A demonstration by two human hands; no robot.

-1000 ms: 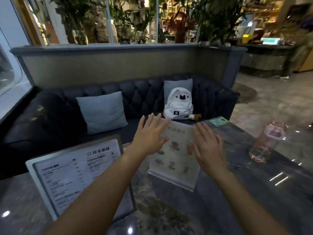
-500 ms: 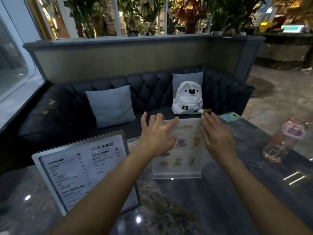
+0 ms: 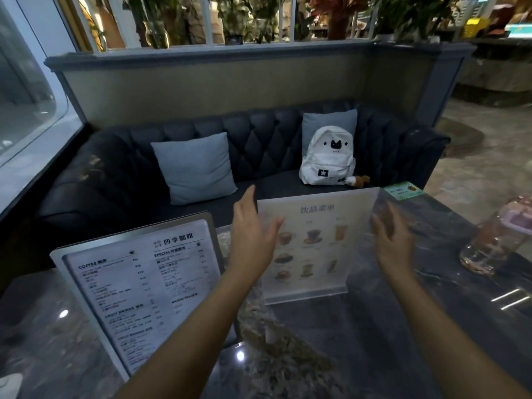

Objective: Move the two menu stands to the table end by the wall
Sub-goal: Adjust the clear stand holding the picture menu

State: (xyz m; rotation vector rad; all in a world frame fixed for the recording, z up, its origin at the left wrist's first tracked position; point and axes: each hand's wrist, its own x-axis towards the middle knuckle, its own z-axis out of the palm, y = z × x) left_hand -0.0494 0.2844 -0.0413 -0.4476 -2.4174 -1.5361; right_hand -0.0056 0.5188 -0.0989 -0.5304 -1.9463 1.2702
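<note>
A clear acrylic menu stand with drink pictures stands upright in the middle of the dark marble table. My left hand is spread at its left edge, fingers overlapping the sheet. My right hand is spread at its right edge, fingers apart. Whether either hand touches the stand is unclear. A larger metal-framed menu stand with printed coffee lists leans at the left part of the table, beside my left forearm.
A clear water bottle with a pink lid stands at the table's right. A green card lies at the far right corner. Beyond the table is a dark tufted sofa with cushions and a white backpack. A window wall runs on the left.
The acrylic stand went from tilted to upright. Both hands slid from its face out to its two side edges. The view shifted left and down.
</note>
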